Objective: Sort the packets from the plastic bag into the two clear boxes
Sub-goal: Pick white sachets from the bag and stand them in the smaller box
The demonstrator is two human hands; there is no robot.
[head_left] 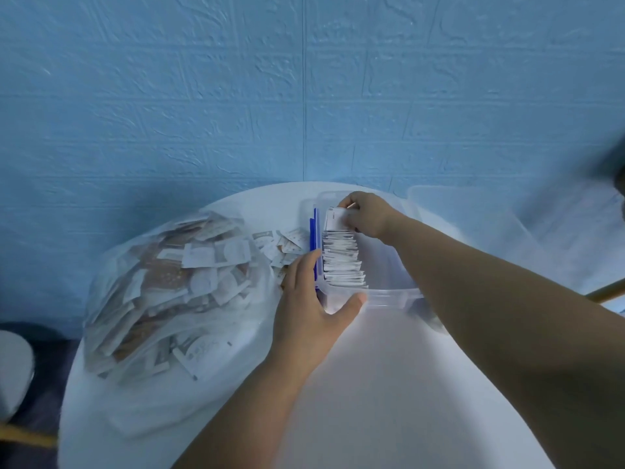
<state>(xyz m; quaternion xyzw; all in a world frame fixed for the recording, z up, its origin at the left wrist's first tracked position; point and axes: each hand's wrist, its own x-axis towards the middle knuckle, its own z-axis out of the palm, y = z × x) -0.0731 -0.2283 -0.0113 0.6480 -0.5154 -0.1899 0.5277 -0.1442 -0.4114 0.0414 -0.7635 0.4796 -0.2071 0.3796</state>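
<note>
A clear box [389, 296] with a blue clip on its left wall stands at the middle of the round white table [389, 384]. A row of white packets [341, 258] stands on edge inside it. My right hand [367, 213] reaches over the far end of the row and pinches a white packet [336, 218]. My left hand [311, 306] grips the box's near left corner, thumb along the front rim. A clear plastic bag [162, 292] full of white and brown packets lies at the left. A second clear box [473, 228] sits at the right, behind my right arm.
Several loose packets [280, 245] lie on the table between the bag and the box. A blue textured wall [304, 96] rises right behind the table. A wooden chair part [605, 292] shows at the right edge, and a grey object [13, 367] at the lower left.
</note>
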